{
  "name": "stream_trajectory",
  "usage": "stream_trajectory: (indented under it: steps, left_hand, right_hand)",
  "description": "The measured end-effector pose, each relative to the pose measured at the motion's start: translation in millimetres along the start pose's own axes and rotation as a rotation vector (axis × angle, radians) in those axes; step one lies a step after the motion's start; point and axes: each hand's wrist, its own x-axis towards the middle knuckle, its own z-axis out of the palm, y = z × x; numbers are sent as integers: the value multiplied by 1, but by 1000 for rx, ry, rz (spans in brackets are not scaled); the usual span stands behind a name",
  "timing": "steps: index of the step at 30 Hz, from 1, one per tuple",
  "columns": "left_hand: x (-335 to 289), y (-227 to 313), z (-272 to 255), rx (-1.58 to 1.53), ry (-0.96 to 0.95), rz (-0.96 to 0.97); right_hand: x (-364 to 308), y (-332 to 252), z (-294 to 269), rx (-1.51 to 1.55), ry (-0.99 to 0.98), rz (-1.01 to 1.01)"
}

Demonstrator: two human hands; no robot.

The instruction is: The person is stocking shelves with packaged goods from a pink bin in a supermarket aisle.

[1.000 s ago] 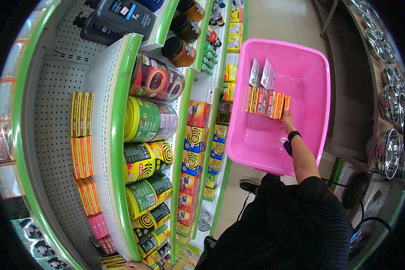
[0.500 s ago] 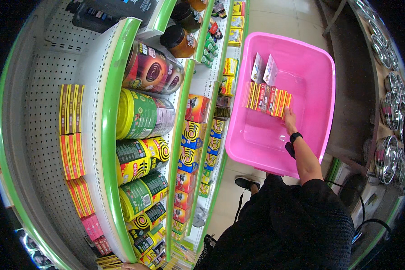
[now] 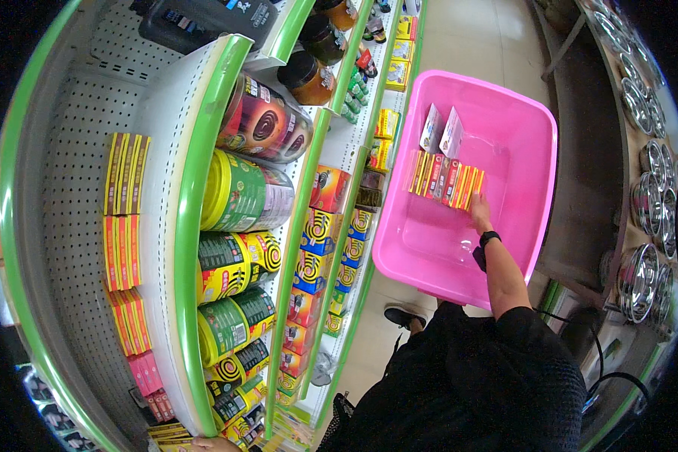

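In the pink plastic tub [image 3: 535, 181], a row of thin yellow, red and brown boxes [image 3: 444, 179] stands on edge. Two white flat packs [image 3: 450, 134] lean upright just beyond the row. My right hand [image 3: 479, 214], with a black band on the wrist, has its fingers closed at the right end of the row, on the last thin box. The boxes partly cover those fingertips. At the bottom edge of the picture, my left hand [image 3: 215, 444] touches the lower end of a green shelf edge [image 3: 181, 316]; its fingers are mostly cut off from view.
Left of me, shelves carry mosquito-coil canisters [image 3: 237, 192], small boxes [image 3: 318, 232] and dark-lidded jars [image 3: 306, 77]. More thin boxes [image 3: 122, 252] line the perforated back panel. Steel bowls [image 3: 640, 271] sit on a rack at right. A black cable [image 3: 603, 339] loops beside me.
The view has shifted slightly, so tub and shelves sit a little differently in the picture. My right hand stays at the row's end, my left at the shelf edge.
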Motion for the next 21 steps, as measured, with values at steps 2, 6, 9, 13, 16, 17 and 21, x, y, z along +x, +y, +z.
stream_trajectory:
  steps: [2, 6, 9, 13, 16, 17, 21]
  left_hand:
    - [-5, -5, -1, -67, -17, -73]
    - [-21, -11, -4, -182, -49, -261]
    - [-33, -5, 18, -336, -89, -460]
    - [-45, -11, 10, -252, -70, -465]
    - [-38, 17, 9, -319, 60, -455]
    - [-36, 9, 10, -319, -9, -459]
    - [-38, 34, 16, -508, -28, -460]
  right_hand:
    - [-3, 0, 8, -51, 2, 45]
    - [-28, -26, 17, 31, -63, 156]
    - [-11, -24, -14, -174, 63, -76]
    - [-56, -33, -10, -386, 14, -168]
    - [-56, -14, -30, -413, 9, -161]
    - [-64, -3, -28, -331, 0, -128]
    - [-71, -2, -51, -248, 20, -148]
